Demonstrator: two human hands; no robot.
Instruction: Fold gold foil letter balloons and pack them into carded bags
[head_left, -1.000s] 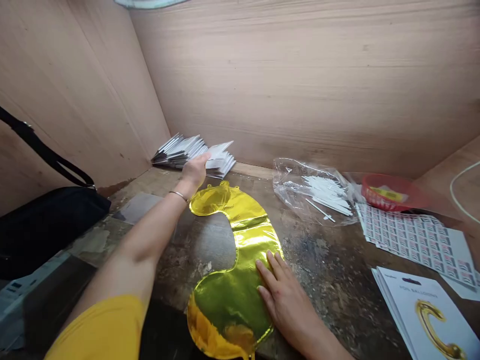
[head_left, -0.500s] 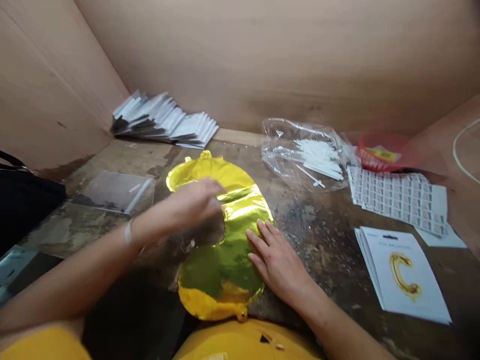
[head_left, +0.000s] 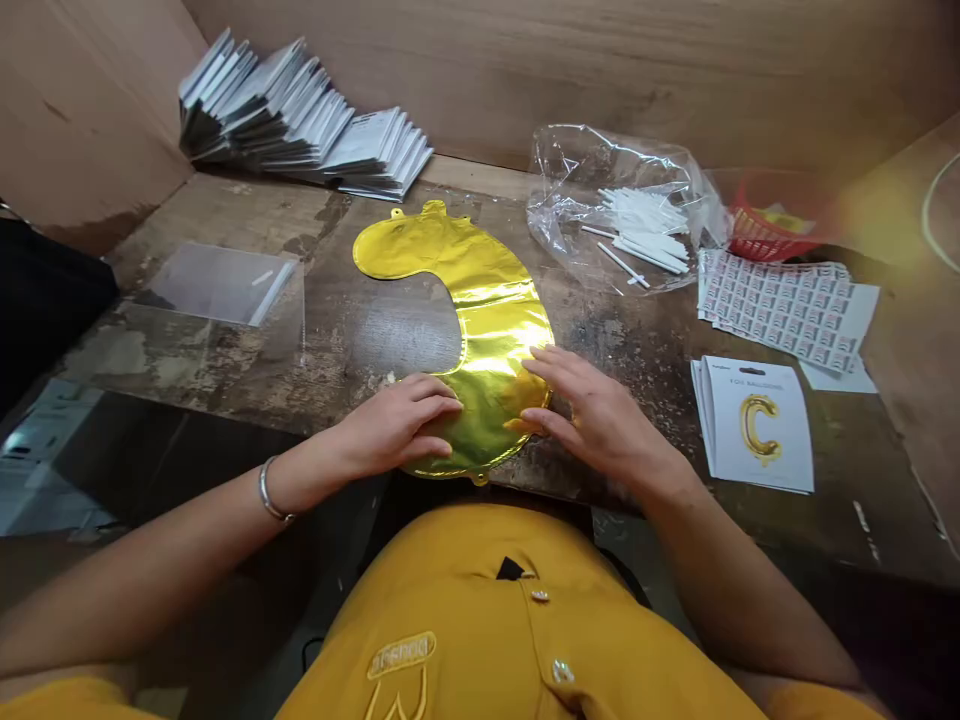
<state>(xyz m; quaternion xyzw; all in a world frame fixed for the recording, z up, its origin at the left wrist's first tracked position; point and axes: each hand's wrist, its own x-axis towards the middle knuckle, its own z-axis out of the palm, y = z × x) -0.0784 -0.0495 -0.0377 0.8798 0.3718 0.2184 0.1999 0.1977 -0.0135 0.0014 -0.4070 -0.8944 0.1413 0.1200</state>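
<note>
A flat gold foil balloon [head_left: 495, 290], curved like a reversed C, lies on the worn wooden table [head_left: 405, 340] in front of me. My left hand [head_left: 401, 425], with a silver bracelet at its wrist, rests over the balloon's lower left end, fingers extended. On the balloon's lower right edge is my right hand [head_left: 592, 410], its thumb and fingers apart. Neither hand grasps anything that I can see. To the left lies a clear plastic sleeve [head_left: 217, 285] with a small white strip on it.
Stacked white packets [head_left: 300, 110] lean at the back left. A clear bag [head_left: 555, 210] holds white sticks [head_left: 645, 225]. On the right are a red basket [head_left: 765, 230], printed sticker sheets [head_left: 780, 305] and cards picturing a gold C [head_left: 757, 420]. A dark bag [head_left: 45, 310] sits far left.
My left hand has come down from above the balloon's middle to its lower left end. My right hand stays at the right edge. The view has tilted downward.
</note>
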